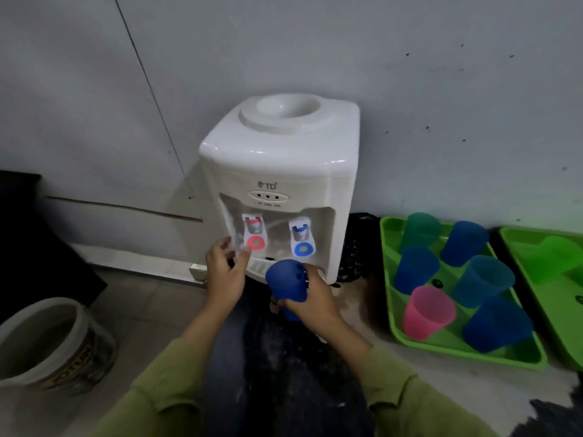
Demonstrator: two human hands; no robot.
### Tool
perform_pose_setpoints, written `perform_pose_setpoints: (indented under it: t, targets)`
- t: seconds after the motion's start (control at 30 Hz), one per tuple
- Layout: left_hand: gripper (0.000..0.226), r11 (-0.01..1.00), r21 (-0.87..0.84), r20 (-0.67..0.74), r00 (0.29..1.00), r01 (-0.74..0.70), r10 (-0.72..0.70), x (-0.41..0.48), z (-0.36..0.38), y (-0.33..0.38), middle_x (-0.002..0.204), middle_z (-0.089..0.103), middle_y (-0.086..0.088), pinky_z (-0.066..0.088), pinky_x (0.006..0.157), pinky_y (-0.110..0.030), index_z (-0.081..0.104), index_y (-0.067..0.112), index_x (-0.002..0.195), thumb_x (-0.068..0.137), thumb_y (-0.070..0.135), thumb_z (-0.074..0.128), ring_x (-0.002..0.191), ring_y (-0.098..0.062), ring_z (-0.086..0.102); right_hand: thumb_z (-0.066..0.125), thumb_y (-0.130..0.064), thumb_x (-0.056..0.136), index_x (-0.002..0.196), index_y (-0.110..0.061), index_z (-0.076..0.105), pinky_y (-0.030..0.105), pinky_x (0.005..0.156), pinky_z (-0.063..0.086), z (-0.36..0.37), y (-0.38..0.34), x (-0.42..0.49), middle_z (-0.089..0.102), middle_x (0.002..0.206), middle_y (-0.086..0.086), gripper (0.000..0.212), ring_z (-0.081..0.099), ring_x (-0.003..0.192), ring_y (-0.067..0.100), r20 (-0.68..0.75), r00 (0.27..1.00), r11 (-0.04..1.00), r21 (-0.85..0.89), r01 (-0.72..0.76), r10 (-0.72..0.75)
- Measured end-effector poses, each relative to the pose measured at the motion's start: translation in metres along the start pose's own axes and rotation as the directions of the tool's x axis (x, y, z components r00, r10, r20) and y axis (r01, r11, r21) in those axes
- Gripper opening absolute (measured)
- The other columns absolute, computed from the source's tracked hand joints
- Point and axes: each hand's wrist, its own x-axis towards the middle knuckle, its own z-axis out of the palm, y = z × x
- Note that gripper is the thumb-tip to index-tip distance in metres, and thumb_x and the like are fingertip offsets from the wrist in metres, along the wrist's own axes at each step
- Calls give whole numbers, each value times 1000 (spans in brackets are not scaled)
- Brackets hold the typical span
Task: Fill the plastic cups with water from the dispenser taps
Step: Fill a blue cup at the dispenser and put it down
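A white water dispenser (pixel 277 171) stands on the floor against the wall, with a red tap (pixel 255 236) on the left and a blue tap (pixel 302 241) on the right. My right hand (pixel 315 298) grips a blue plastic cup (pixel 286 280) just below and in front of the blue tap, apart from it. My left hand (pixel 224 269) hovers with spread fingers beside the red tap lever, fingertips close to it. A green tray (pixel 397 329) to the right holds several cups, blue, teal and one pink (pixel 427 312).
A second green tray (pixel 536 266) with a green cup lies at the far right edge. A grey bucket (pixel 53 345) sits at the lower left. A dark object fills the left edge. My legs in dark trousers lie below the hands.
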Motion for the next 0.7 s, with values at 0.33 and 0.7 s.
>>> perform_pose_setpoints:
  t: [0.33,0.7]
  targets:
    - [58,996,64,188,981,-56,43,68,-23,-26,144,38,-10,37,104,-31,35,14,141,90,28,58,127,-17,42,72,-13,69,110,-22,45,-2,54,35,67,-26,43,52,93,-13,50,55,89,8,-151,982,992,69,-107,117]
    - [54,996,-28,286,954,-89,94,82,-31,-41,138,44,-7,41,103,-32,38,12,137,89,22,61,124,-17,48,80,-11,65,130,-8,35,22,89,42,85,-44,69,53,128,10,79,53,116,23,-237,963,986,136,-96,126]
